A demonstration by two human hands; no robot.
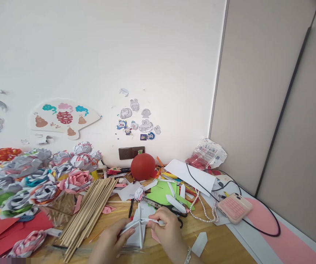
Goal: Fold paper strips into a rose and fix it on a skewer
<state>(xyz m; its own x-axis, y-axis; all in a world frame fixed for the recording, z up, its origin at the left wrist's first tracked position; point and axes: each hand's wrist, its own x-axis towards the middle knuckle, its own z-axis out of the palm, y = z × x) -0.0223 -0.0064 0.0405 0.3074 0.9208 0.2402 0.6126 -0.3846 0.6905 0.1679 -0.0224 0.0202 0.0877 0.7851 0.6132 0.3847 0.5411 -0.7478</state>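
Observation:
A white folded paper piece [140, 224] with crossing arms is held up over the wooden table [111, 216]. My left hand [111, 236] pinches its left arm between thumb and fingers. On the opposite side, my right hand [168, 229], with a bracelet at the wrist, grips the right arm. Behind the hands lie black-handled scissors [158, 205], partly covered by paper scraps. A bundle of thin wooden sticks [89, 216] rests just left of my left hand. One pointed white paper strip [200, 244] lies to the right of my right wrist.
Several folded paper roses [77, 179] are heaped at the left beside red paper [31, 227]. A red balloon [142, 167] sits against the wall. Green paper [162, 192], a pearl string [201, 216], a phone in a pink case [235, 208] and a black cable [279, 231] lie rightward.

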